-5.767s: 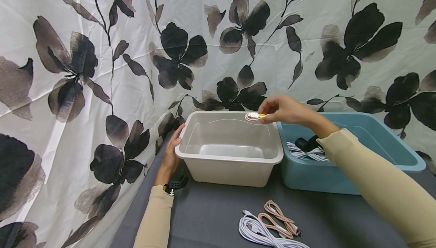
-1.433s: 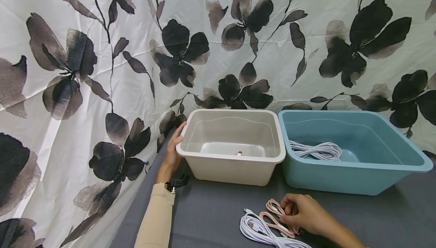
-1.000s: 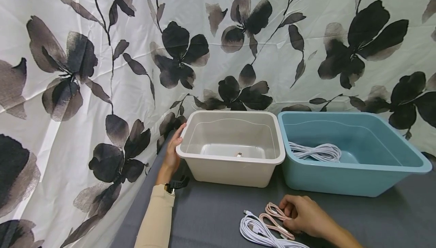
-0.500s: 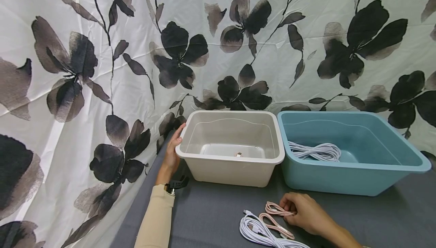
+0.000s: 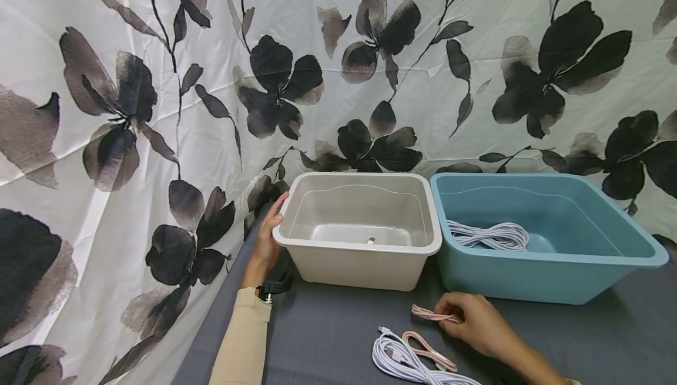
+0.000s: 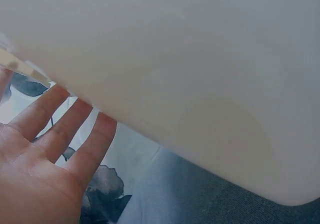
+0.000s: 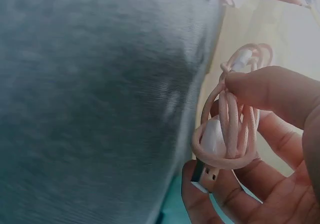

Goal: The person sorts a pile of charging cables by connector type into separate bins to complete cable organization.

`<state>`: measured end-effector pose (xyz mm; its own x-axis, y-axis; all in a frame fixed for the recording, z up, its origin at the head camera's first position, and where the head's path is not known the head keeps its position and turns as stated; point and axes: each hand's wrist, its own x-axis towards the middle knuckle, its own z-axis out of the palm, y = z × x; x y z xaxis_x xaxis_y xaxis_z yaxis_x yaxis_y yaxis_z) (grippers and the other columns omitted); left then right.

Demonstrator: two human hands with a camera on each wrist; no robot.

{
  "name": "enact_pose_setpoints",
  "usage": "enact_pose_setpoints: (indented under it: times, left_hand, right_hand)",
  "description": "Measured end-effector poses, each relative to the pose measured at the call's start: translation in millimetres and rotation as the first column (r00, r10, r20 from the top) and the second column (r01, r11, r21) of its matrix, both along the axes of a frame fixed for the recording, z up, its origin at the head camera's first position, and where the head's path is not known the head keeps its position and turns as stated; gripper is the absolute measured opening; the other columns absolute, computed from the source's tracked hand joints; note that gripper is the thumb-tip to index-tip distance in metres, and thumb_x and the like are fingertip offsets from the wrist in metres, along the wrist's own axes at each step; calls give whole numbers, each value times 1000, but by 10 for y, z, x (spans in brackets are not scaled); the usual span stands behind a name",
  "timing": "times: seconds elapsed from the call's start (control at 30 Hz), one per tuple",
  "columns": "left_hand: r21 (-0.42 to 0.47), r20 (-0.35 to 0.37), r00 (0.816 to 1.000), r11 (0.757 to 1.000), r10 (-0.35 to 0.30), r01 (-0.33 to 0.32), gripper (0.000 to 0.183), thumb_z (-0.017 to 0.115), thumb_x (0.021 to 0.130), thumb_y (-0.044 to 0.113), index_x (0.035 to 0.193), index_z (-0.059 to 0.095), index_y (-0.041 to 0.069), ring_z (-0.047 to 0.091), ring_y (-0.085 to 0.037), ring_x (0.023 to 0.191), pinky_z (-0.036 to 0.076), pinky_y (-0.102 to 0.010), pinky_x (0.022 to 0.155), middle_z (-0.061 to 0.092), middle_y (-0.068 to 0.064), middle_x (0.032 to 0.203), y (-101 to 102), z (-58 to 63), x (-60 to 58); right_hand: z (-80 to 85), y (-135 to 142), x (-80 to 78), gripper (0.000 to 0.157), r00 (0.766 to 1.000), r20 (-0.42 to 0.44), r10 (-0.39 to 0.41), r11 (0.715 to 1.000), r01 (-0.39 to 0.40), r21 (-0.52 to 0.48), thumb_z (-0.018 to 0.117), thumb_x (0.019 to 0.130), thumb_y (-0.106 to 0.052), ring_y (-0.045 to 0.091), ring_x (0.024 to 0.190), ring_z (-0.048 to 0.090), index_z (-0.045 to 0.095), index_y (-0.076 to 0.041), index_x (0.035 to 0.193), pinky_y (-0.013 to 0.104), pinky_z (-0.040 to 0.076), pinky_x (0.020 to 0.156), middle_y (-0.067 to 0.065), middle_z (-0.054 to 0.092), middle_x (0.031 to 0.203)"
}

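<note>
My right hand (image 5: 476,323) pinches a coiled pink USB cable (image 5: 428,314) between thumb and fingers, just above the grey cloth. In the right wrist view the cable's metal USB plug (image 7: 204,178) pokes out below the coil. A second pink cable (image 5: 423,347) lies on the cloth, partly overlapped by a coiled white cable (image 5: 404,361). My left hand (image 5: 266,241) rests against the left side of the beige bin (image 5: 354,267). The left wrist view shows its fingers (image 6: 92,144) extended, tips at the bin's edge.
A blue bin (image 5: 518,279) stands right beside the beige one, with coiled white cables (image 5: 494,235) inside. A small plug end (image 5: 371,240) shows in the beige bin. A floral curtain (image 5: 370,79) hangs behind and to the left of the grey cloth (image 5: 322,332).
Earlier my right hand held a small cable over the beige bin. Since then it has come down to the pink cables and lifted one apart from the other. The left hand has stayed put.
</note>
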<state>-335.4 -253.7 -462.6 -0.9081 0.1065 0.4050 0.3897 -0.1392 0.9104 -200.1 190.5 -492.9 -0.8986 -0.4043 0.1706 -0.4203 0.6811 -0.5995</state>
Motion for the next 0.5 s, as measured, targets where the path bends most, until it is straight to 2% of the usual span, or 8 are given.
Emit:
enact_pose_setpoints:
  times: [0.3, 0.5]
  left_hand:
    - [-4, 6, 1000, 1000, 0, 0, 63, 36, 98, 26, 160, 34, 20, 41, -19, 140, 38, -30, 106, 31, -3, 166, -6, -8, 7]
    - [-1, 1, 1000, 1000, -4, 4, 64, 37, 97, 27, 160, 35, 19, 41, -19, 139, 39, -30, 106, 32, -3, 166, -1, 4, 10]
  right_hand:
    - [160, 2, -23, 18, 996, -56, 71, 989, -77, -123, 80, 84, -12, -3, 70, 53, 70, -27, 88, 22, 45, 62, -17, 64, 79]
    - [315, -10, -35, 12, 994, 8, 105, 980, -102, -170, 79, 87, -14, 0, 74, 58, 72, -23, 91, 23, 49, 65, -13, 67, 83]
